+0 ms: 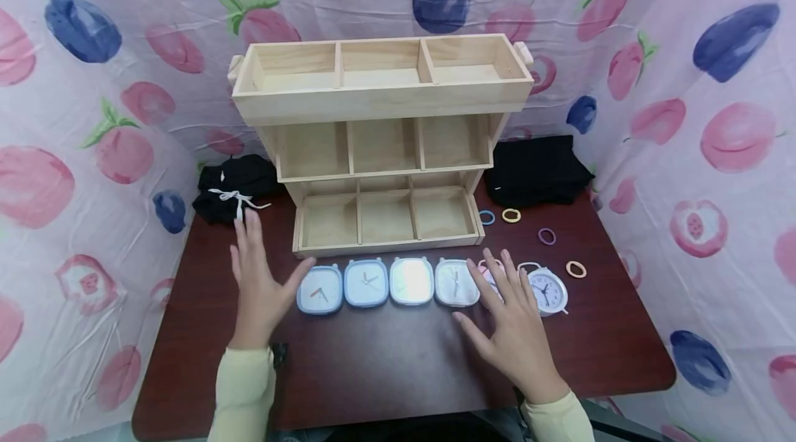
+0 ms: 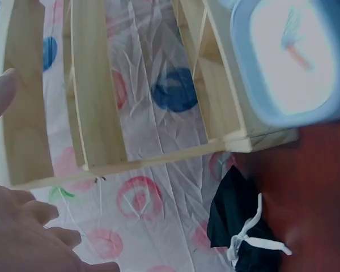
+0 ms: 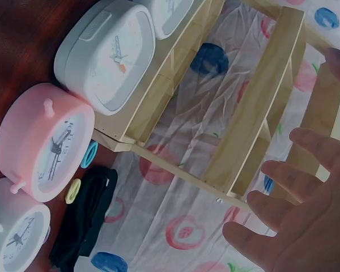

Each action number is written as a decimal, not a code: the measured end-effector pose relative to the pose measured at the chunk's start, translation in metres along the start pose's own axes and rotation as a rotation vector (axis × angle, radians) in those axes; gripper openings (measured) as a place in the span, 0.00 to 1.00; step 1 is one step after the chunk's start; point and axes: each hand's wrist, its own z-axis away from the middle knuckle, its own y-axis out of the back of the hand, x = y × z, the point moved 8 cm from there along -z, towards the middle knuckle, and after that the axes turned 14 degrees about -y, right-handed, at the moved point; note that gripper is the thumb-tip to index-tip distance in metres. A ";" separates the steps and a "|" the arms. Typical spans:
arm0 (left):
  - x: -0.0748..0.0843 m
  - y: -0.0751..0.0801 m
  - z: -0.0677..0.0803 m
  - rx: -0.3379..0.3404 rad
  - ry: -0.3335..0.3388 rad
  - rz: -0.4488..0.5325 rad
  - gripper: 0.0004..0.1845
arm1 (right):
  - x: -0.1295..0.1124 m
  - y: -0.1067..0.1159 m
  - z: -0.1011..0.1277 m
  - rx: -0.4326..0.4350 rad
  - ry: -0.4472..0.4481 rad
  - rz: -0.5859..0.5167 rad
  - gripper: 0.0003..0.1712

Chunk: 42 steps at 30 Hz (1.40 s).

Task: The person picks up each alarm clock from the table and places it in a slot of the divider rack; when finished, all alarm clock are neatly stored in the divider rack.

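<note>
A row of alarm clocks lies across the table in front of the wooden shelf. From the left come a blue square clock (image 1: 320, 290), two more square ones, a whitish square clock (image 1: 457, 283), a pink round clock (image 3: 45, 141) and a white round clock (image 1: 548, 291). My left hand (image 1: 258, 283) is raised with fingers spread, its thumb near the leftmost clock in the head view. Fingers also apart, my right hand (image 1: 510, 324) hovers at the row's right part and partly hides the pink clock in the head view. Both hands hold nothing.
The three-tier wooden shelf (image 1: 382, 102) stands behind the clocks, each tier divided into compartments. A black drawstring bag (image 1: 239, 183) lies at its left, a folded black cloth (image 1: 537, 169) at its right. Several small rings, including a purple ring (image 1: 547, 236), lie on the table's right side.
</note>
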 end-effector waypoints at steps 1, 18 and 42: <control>-0.005 0.000 -0.010 0.019 -0.008 0.015 0.67 | 0.001 0.000 0.000 -0.005 -0.010 0.003 0.53; -0.105 -0.057 -0.121 -0.049 0.186 0.468 0.72 | 0.053 -0.022 0.012 -0.063 -0.198 0.012 0.53; -0.095 -0.057 -0.127 0.044 0.108 0.626 0.61 | 0.217 -0.050 0.012 -0.352 -0.514 -0.046 0.56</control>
